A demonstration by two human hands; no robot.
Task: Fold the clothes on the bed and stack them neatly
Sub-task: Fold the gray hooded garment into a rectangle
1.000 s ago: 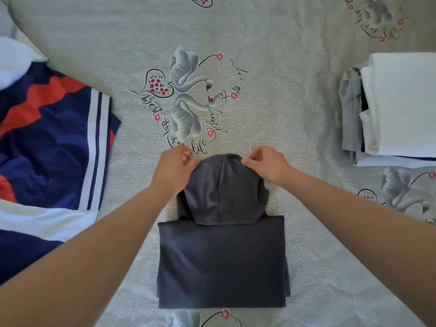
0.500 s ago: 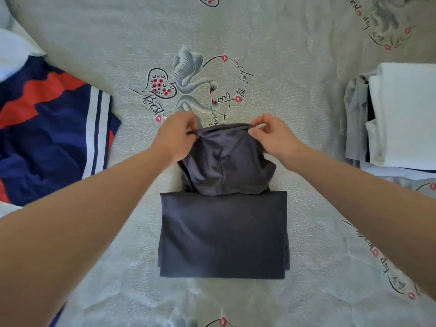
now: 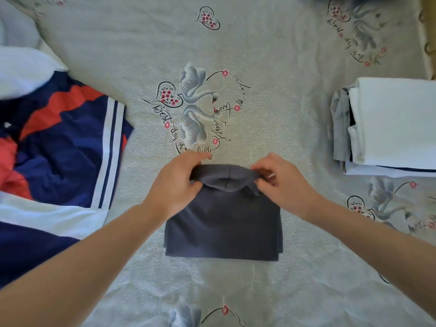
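Note:
A dark grey hoodie (image 3: 224, 230) lies folded into a rectangle in the middle of the bed. Its hood (image 3: 225, 179) is rolled back over the folded body's far edge. My left hand (image 3: 175, 185) grips the hood's left side and my right hand (image 3: 280, 185) grips its right side. A stack of folded clothes (image 3: 391, 123), white on top with grey and dark layers beneath, sits at the right.
The bed (image 3: 271, 55) has a grey sheet printed with swans and hearts. An unfolded navy, red and white garment (image 3: 59, 142) is spread at the left, with a white pillow (image 3: 21, 72) behind it. A wooden edge (image 3: 427, 31) shows at the far right.
Both hands lifted the hood from flat on the sheet and drew it back toward me, rolling it onto the folded body.

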